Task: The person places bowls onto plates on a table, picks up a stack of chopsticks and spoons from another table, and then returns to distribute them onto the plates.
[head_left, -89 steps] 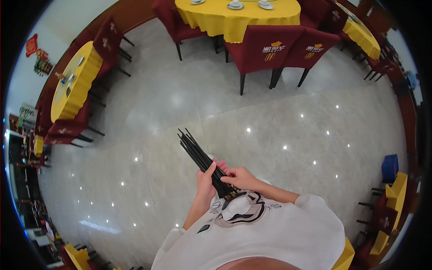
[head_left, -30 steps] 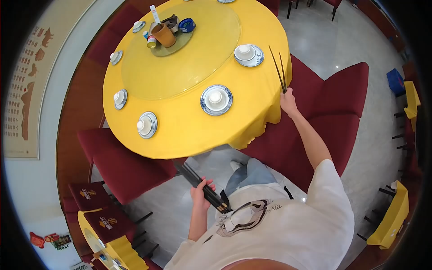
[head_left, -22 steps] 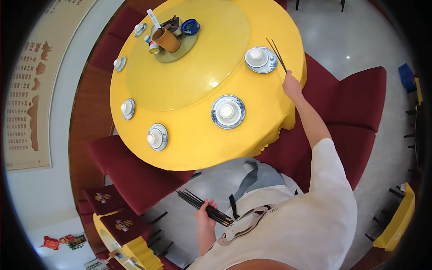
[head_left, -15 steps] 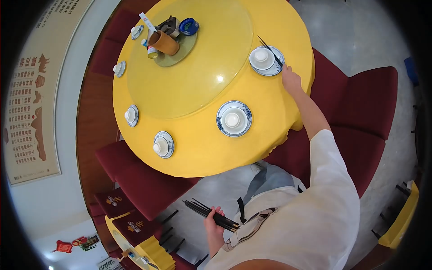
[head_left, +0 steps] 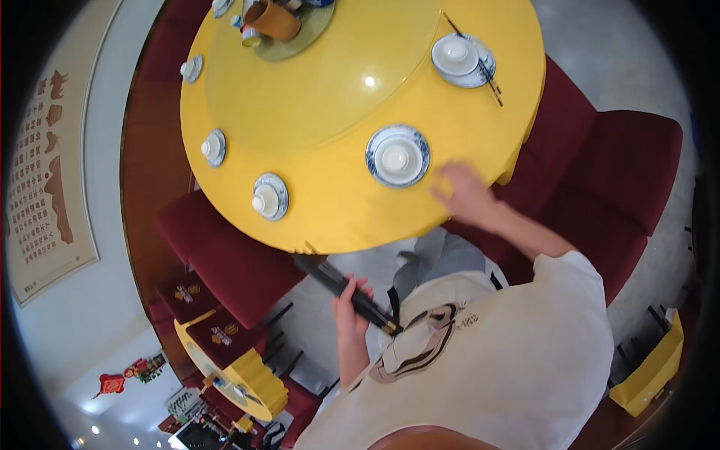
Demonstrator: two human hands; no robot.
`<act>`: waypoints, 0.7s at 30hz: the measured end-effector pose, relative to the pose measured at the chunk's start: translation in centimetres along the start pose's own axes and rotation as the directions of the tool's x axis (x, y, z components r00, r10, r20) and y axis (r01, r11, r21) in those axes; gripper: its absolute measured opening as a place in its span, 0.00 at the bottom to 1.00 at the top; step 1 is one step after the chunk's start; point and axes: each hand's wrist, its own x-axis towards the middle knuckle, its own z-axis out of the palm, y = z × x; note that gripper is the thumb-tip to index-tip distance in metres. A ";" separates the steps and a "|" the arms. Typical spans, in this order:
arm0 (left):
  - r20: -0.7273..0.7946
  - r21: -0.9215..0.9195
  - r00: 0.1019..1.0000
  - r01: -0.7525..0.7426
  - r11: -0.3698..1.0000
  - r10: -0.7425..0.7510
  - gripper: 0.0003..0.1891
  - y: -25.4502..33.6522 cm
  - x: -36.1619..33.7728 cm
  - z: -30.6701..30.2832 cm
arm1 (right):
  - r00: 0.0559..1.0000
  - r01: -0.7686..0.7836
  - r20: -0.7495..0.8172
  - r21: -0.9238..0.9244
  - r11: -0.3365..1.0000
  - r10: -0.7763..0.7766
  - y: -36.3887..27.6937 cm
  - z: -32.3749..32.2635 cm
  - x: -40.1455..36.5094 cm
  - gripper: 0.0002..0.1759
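Observation:
My left hand [head_left: 351,304] is wrapped around a bundle of black chopsticks [head_left: 371,311], held in front of my shirt below the table edge. My right hand [head_left: 466,196] hovers over the front of the round table, blurred by motion, fingers apart and nothing visible in it. Nearest to it is a blue-and-white plate [head_left: 373,169] carrying a white bowl and cup [head_left: 395,158]. Farther off, a pair of black chopsticks [head_left: 492,81] lies across the right side of another patterned plate [head_left: 442,73], beside its bowl and cup [head_left: 455,51].
The yellow-covered table [head_left: 330,225] bears a glass turntable [head_left: 300,97] with a brown pot [head_left: 271,20]. Several more place settings line its left side, including one plate [head_left: 282,196]. Maroon chairs [head_left: 615,161] stand around it. A second yellow table [head_left: 259,379] is at lower left.
My right hand has let go of the chopsticks at the far right plate and drawn back toward me. The view has shifted, and the bundle in my left hand appears higher and blurred.

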 end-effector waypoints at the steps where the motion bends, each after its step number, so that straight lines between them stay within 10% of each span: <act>1: 0.044 -0.004 0.999 -0.007 1.000 0.007 0.16 0.3 0.4 0.9 | 0.958 -0.117 0.281 0.207 0.971 0.056 -3.2 1.7 -2.1 0.22; 2: 0.062 -0.018 0.998 -0.023 1.000 0.025 0.16 0.6 0.5 2.0 | 0.759 -0.208 0.651 0.206 0.956 0.024 -6.6 1.9 -2.4 0.26; 5: 0.153 -0.044 0.986 -0.062 0.997 0.068 0.15 0.9 0.7 2.9 | 0.779 -0.250 0.617 0.469 0.847 -0.111 -11.6 7.5 -6.7 0.22; 15: 0.340 -0.037 0.939 -0.036 0.999 0.046 0.13 5.3 3.5 -4.2 | 0.833 -0.455 0.520 0.451 0.768 0.188 -19.3 15.5 -8.0 0.12; 17: 0.411 -0.027 0.909 -0.061 0.998 0.067 0.13 6.3 5.1 -5.8 | 0.657 -0.743 0.669 0.494 0.452 0.349 -21.0 16.2 -7.3 0.12; 21: 0.471 -0.040 0.882 -0.002 0.999 0.021 0.11 8.3 6.8 -7.4 | 0.733 -0.679 0.528 0.521 0.517 0.430 -23.7 18.0 -7.0 0.10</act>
